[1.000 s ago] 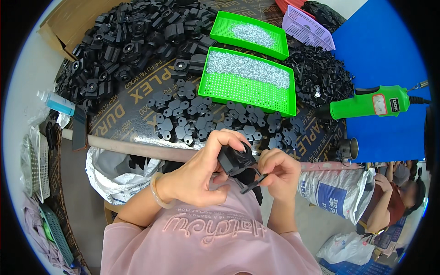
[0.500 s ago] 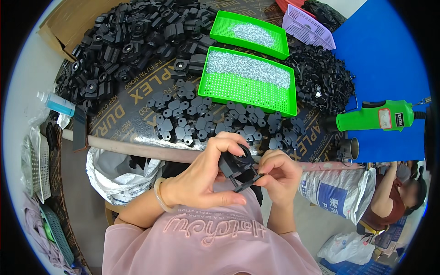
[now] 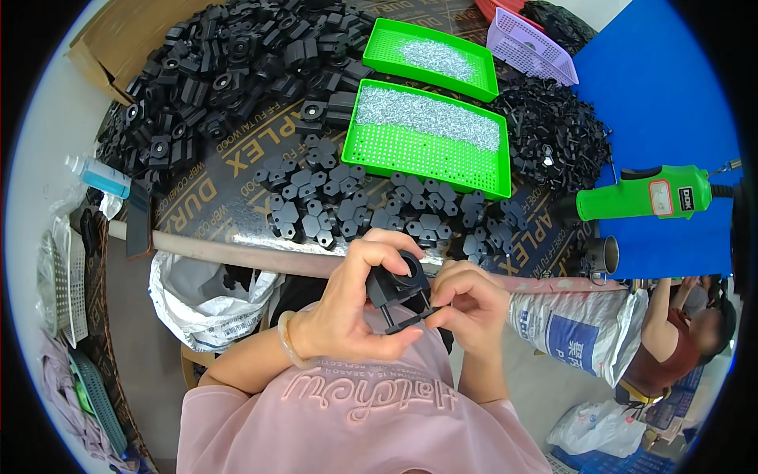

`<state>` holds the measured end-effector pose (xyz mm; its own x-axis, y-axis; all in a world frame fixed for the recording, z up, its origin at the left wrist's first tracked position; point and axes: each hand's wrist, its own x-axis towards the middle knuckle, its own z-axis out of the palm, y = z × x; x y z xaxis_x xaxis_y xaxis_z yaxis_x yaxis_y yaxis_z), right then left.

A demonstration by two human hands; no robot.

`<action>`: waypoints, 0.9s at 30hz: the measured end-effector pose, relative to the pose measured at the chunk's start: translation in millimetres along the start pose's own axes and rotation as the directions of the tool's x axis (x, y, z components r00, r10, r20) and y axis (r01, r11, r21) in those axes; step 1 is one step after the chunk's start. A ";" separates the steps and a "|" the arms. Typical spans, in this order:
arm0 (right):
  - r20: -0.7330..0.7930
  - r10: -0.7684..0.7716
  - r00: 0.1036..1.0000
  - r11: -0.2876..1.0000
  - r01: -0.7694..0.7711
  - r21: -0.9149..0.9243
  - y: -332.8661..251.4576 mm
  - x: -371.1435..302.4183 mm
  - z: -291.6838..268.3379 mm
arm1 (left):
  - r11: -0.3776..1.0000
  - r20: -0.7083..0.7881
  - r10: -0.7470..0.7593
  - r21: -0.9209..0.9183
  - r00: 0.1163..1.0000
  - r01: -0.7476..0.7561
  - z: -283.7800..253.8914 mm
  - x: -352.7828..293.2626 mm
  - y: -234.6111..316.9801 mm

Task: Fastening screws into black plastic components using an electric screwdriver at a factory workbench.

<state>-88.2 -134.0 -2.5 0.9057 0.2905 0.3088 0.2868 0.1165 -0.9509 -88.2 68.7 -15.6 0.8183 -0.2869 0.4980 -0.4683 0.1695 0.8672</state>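
My left hand (image 3: 335, 304) grips a black plastic housing (image 3: 387, 287) with a round hole at its top, held in front of my chest. Two thin posts run from the housing to a flat black plate (image 3: 410, 322), which lies near my left thumb. The fingertips of my right hand (image 3: 475, 304) are pinched at the plate's right end, beside one post. What exactly lies between those fingertips is partly hidden. On the table just beyond my hands lie several flat black plates with holes (image 3: 347, 189).
Black housings (image 3: 213, 87) are heaped at the far left. Two green trays (image 3: 426, 164) hold small silvery pieces, next to a pile of small black parts (image 3: 553, 134). A green power screwdriver (image 3: 643, 195) hangs at right, above a metal cup (image 3: 602, 257). A person (image 3: 675, 340) sits beyond.
Both hands and the housing have shifted slightly left. The housing has tilted, so its hole and posts show more. My right fingertips stay at the plate's end. The screwdriver has swayed a little left.
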 end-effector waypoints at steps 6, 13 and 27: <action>0.055 0.052 0.997 0.998 -0.054 0.027 4.8 1.9 -1.3 | 0.995 -0.040 0.008 0.095 0.999 -0.004 -0.5 3.0 5.9; -0.008 0.082 0.997 0.994 -0.081 0.079 8.5 2.0 4.6 | 0.986 -0.216 -0.157 0.019 0.964 0.165 11.1 -1.3 9.9; -0.010 0.114 0.993 0.962 -0.108 0.249 16.1 -4.2 10.2 | 0.972 -0.158 0.032 0.234 0.987 0.006 9.2 -3.3 13.3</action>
<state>-90.6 -123.7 -18.8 0.9354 0.2925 0.1986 0.1009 0.3175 -0.9429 -100.2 63.2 -5.7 0.8452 -0.1284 0.5188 -0.5286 -0.0572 0.8470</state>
